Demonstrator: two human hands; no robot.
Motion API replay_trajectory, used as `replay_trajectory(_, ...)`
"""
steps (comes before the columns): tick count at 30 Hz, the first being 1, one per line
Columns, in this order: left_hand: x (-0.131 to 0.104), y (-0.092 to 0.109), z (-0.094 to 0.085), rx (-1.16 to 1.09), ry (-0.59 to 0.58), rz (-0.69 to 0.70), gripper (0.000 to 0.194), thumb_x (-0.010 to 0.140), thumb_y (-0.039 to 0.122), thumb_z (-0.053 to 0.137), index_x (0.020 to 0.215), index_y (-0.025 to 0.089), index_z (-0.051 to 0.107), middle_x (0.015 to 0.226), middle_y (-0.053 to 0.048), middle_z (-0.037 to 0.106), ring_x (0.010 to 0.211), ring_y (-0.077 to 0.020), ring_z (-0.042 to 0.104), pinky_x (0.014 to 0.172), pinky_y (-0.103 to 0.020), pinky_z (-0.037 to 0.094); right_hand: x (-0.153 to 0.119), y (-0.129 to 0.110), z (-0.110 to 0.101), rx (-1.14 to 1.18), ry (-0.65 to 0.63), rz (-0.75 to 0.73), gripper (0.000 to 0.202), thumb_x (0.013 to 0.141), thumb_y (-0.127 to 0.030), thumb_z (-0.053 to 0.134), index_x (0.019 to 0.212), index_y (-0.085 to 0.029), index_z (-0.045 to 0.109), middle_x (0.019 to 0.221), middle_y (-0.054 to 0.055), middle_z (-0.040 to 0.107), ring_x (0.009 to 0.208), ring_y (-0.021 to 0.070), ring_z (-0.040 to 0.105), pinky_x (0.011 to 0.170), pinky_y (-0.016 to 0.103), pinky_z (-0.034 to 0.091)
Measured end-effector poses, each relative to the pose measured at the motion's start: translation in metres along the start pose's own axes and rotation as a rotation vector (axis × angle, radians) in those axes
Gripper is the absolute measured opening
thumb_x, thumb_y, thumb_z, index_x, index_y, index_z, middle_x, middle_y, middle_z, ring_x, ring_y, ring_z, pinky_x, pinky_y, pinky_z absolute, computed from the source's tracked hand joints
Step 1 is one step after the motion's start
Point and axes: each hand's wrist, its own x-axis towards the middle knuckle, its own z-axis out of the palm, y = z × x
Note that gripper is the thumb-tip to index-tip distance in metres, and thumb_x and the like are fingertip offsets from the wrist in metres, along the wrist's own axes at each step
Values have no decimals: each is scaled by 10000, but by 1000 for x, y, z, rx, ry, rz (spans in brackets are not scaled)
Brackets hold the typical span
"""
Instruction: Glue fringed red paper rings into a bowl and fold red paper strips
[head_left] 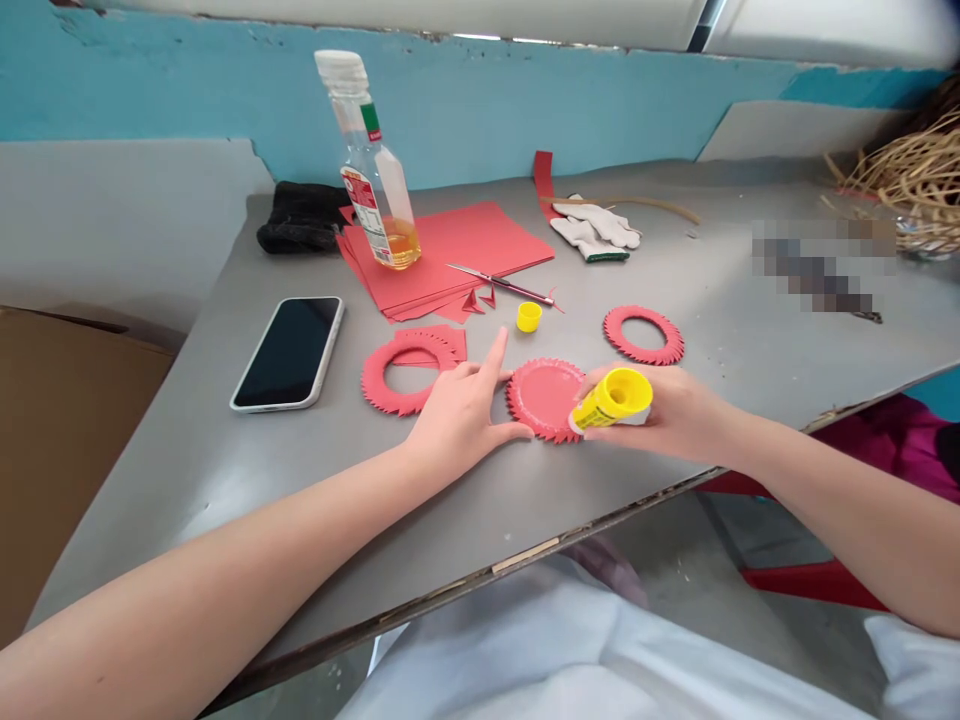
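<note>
A red paper disc (pixel 546 398) with a toothed edge lies flat on the table, a whitish ring of glue near its rim. My right hand (pixel 667 412) is closed around a yellow glue stick (pixel 611 398), its tip down on the disc's right edge. My left hand (pixel 465 405) rests with fingers spread at the disc's left edge, thumb and a fingertip touching it. Left of that hand, partly behind it, is a toothed red ring (pixel 386 375). A smaller toothed ring (pixel 616 330) lies to the right. The yellow cap (pixel 529 317) sits behind the disc.
Behind are red paper sheets (pixel 480 235) under a glass bottle (pixel 382 220), scissors (pixel 510 286) and white gloves (pixel 592 230). A phone (pixel 289 352) and black cloth (pixel 300 218) lie left. Woven strips (pixel 919 185) are at the far right. The table's front edge (pixel 525 552) runs close below the hands.
</note>
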Motion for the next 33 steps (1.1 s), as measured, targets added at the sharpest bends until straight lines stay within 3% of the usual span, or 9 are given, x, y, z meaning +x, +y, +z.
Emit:
replay_trajectory(6, 0, 1, -2, -5, -9, -13, 1008, 727, 509, 631, 1427, 242, -45, 1156, -18, 605, 1049, -254, 479, 881, -365, 339, 22, -10, 14, 11, -15, -155, 183, 773, -349, 588, 858, -191, 550, 760, 18, 622, 671, 142, 562, 594, 252, 430)
replay_trajectory(13, 0, 1, -1, -13, -13, -11, 1034, 704, 509, 659, 1425, 259, -38, 1178, -27, 592, 1079, -260, 475, 900, -378, 333, 5, -1, 1, 23, -54, -97, 247, 786, -391, 569, 926, -188, 563, 875, 55, 648, 743, 172, 602, 653, 279, 459)
replay_trajectory(19, 0, 1, -1, 2, -8, -11, 1020, 717, 505, 646, 1426, 256, -43, 1176, -22, 595, 1069, -261, 477, 885, -369, 339, 12, -6, 4, 39, -85, -174, 200, 779, -370, 578, 901, -211, 589, 836, 39, 649, 741, 172, 603, 654, 276, 460)
replay_trajectory(33, 1, 2, -2, -10, -26, -23, 1060, 685, 521, 670, 1428, 244, -34, 1174, -28, 596, 1030, -258, 484, 871, -361, 349, 11, -5, -5, 75, -196, -181, 193, 803, -353, 548, 930, -216, 597, 872, 46, 640, 768, 179, 600, 664, 295, 455)
